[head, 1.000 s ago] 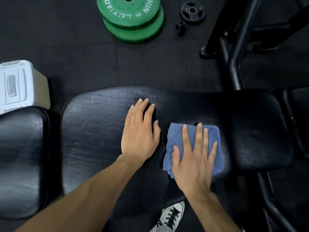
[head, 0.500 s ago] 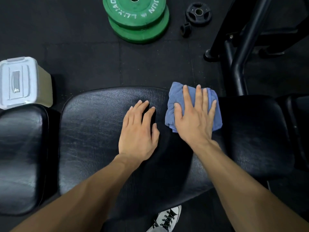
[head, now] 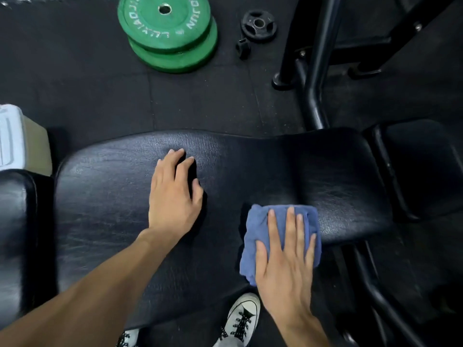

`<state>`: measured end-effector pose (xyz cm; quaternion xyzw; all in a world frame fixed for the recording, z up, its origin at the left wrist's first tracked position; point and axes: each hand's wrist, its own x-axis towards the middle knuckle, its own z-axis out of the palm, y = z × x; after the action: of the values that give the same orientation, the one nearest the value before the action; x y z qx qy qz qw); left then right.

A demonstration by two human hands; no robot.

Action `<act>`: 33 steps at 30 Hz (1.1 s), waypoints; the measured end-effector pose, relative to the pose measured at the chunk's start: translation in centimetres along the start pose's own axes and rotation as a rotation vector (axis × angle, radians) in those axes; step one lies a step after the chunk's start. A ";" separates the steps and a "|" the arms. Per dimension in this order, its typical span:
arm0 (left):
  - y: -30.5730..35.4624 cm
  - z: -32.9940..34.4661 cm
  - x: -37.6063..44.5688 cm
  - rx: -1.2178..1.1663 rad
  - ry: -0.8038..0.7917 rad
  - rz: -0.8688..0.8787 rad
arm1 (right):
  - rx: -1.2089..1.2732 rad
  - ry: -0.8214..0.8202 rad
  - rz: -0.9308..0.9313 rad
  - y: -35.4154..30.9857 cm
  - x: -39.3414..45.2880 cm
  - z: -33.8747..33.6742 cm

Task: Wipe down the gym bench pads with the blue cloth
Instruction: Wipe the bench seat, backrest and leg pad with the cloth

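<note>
A long black bench pad (head: 105, 201) runs across the middle of the view. My left hand (head: 174, 196) rests flat on its centre, fingers slightly spread, holding nothing. My right hand (head: 285, 261) presses palm-down on the folded blue cloth (head: 258, 226), which lies at the pad's near edge, right of centre. A second black pad (head: 15, 236) adjoins on the left and a third (head: 421, 166) on the right.
Two stacked green weight plates (head: 170, 28) lie on the black rubber floor beyond the bench, with a small black plate (head: 258, 25) and a collar (head: 243, 47) beside them. A black steel frame (head: 318, 71) rises at the back right. A white lidded bin (head: 17, 139) stands at left. My white sneaker (head: 241, 319) is below.
My right hand has slid the blue cloth from the pad's far edge back toward me to the near edge. The left hand has stayed put on the pad.
</note>
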<state>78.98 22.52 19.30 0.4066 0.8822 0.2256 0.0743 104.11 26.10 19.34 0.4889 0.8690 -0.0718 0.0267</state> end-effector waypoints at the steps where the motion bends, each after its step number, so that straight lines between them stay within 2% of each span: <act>1: 0.6 0.1 0.0 -0.027 0.009 -0.016 | 0.020 0.009 0.016 0.3 -0.6 0.2; 3: 2.6 0.5 -0.1 -0.066 0.014 0.004 | 0.071 0.032 0.047 0.6 -1.0 0.4; 7: 7.4 3.3 -0.1 -0.095 -0.064 0.172 | 0.203 0.082 0.069 1.2 0.1 0.3; 10: 8.6 4.8 -0.3 0.005 -0.102 0.225 | 0.132 0.061 0.029 2.0 0.8 0.4; 16: 8.4 5.2 -0.1 0.033 -0.111 0.214 | 0.056 -0.015 0.029 1.8 4.5 0.0; 27: 8.5 5.3 0.0 0.046 -0.105 0.208 | 0.040 -0.042 -0.011 0.8 20.9 -2.0; 33: 8.6 5.1 0.0 0.053 -0.115 0.205 | 0.065 0.006 -0.037 1.2 21.0 -2.3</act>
<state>86.50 29.17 18.71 0.5087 0.8360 0.1851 0.0904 94.26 44.82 19.04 0.4735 0.8752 -0.0990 0.0067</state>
